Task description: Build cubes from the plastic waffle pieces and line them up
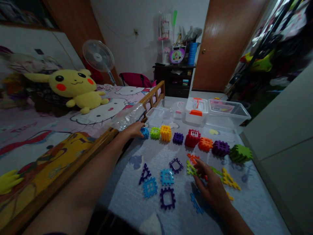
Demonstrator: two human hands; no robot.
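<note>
My left hand (135, 130) reaches to the far left end of a row of stacked plastic interlocking pieces. Its fingers are closed on the small blue stack (145, 133). My right hand (210, 184) is over loose pieces, thumb and fingers apart, with nothing visibly held. By its fingertips lie a lime green piece (190, 168) and an orange piece (192, 158); part of the pile is hidden under the hand. Light blue window squares (150, 187), dark purple square frames (167, 198) and a purple triangle (145, 173) lie flat between my hands. A yellow triangle (230, 179) is to the right.
Lime (155, 133), yellow (166, 133), red (192, 138), orange (205, 144), purple (220, 148) and green stacks (241, 153) continue the row. Clear plastic boxes (227, 111) stand behind. A wooden bed rail (97, 143) borders the left; a pale cabinet (286, 130) is right.
</note>
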